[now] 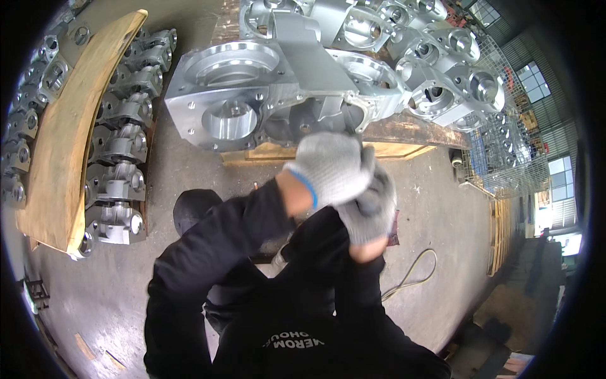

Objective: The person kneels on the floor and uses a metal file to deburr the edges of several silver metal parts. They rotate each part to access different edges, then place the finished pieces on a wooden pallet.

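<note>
My left hand, in a grey-white knit glove with a blue cuff, meets my right hand, gloved alike, just in front of a large silver metal casting. Both sets of fingers are curled together and somewhat blurred. Whatever lies between them, if anything, is hidden. The casting has wide round bores and bolt holes, and rests at the near edge of a worn wooden bench. My left hand overlaps the casting's lower edge in the picture; whether it touches cannot be made out.
More castings crowd the bench behind and to the right. At the left, rows of castings flank a long wooden board. A wire cage stands at the right, and a looped hose lies on the concrete floor.
</note>
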